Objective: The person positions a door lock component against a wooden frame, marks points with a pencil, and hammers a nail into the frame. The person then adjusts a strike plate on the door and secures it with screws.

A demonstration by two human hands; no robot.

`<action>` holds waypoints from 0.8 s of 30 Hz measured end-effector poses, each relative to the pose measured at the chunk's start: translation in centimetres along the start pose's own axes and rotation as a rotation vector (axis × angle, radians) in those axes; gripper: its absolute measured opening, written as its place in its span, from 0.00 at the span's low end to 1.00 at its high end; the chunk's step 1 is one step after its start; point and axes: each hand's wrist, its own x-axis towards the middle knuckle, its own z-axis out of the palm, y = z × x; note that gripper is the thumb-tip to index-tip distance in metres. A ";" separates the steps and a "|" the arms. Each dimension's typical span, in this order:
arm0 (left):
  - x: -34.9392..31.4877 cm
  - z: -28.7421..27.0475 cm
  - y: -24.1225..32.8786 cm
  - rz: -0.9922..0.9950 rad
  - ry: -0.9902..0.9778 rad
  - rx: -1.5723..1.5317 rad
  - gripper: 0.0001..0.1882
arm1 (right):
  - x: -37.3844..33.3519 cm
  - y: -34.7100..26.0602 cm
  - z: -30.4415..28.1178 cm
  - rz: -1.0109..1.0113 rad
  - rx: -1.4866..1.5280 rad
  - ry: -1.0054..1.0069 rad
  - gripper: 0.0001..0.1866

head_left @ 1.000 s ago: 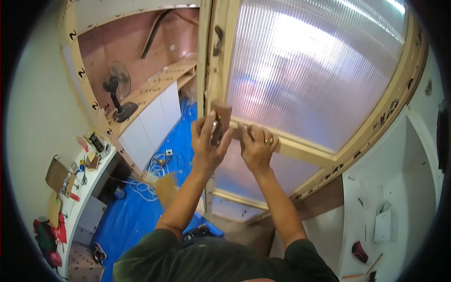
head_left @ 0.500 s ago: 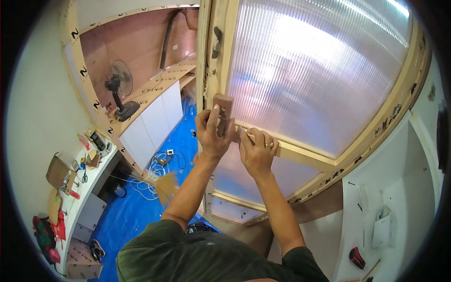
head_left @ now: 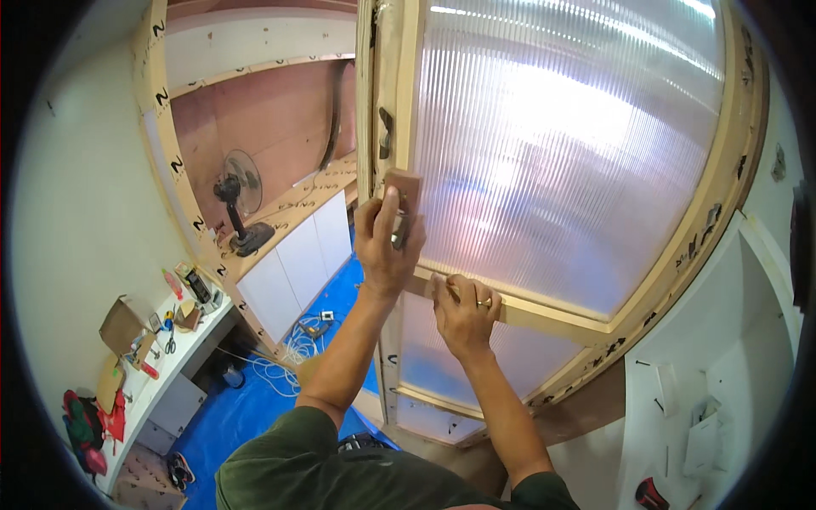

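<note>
My left hand [head_left: 389, 246] is closed round a brown wooden block [head_left: 403, 180] with a dark metal piece set in it. It holds the block upright against the edge stile of a wood-framed door, by the door's ribbed translucent panel [head_left: 561, 153]. Lower and to the right, my right hand [head_left: 466, 316] is pinched at the door's middle rail [head_left: 544, 311]. A short brown stick-like thing shows at its fingers, mostly hidden, so its kind is unclear. Above my left hand, a dark handle [head_left: 386, 133] is fixed to the stile.
A white counter at left bears scissors [head_left: 170, 346], an open cardboard box [head_left: 124, 323] and red cloth. Beyond it, a fan [head_left: 240, 204] stands on a wooden ledge. Cables [head_left: 297, 348] lie on blue floor sheeting [head_left: 223, 416]. A red-black cutter [head_left: 651, 493] rests on the white shelf at right.
My view has tilted up, so the room sits lower in the picture. My right hand is lower, farther from my left. The left hand keeps its hold. Another person's arm at the top has left view.
</note>
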 end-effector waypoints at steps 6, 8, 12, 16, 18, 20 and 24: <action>8.1 1.5 0.2 0.071 0.020 -0.015 0.36 | -0.1 0.1 -0.5 0.004 0.015 -0.002 0.18; 10.7 2.1 0.2 0.081 0.015 -0.042 0.35 | -0.4 0.2 -0.1 0.013 0.014 -0.004 0.18; 16.7 3.3 0.6 0.098 0.045 -0.005 0.33 | -0.3 0.1 -0.2 0.038 0.047 0.012 0.14; 23.3 4.2 1.4 0.117 0.079 -0.015 0.30 | -0.2 0.0 -0.6 0.052 0.068 -0.010 0.18; 26.3 4.6 1.5 0.098 0.080 0.004 0.29 | -0.3 -0.3 -0.1 0.068 0.100 -0.008 0.19; 29.3 5.2 1.7 0.108 0.101 -0.005 0.28 | -0.4 -0.3 -0.5 0.082 0.128 -0.032 0.19; 36.1 6.4 1.9 0.109 0.099 0.056 0.28 | -0.5 -0.2 -1.1 0.069 0.108 -0.067 0.18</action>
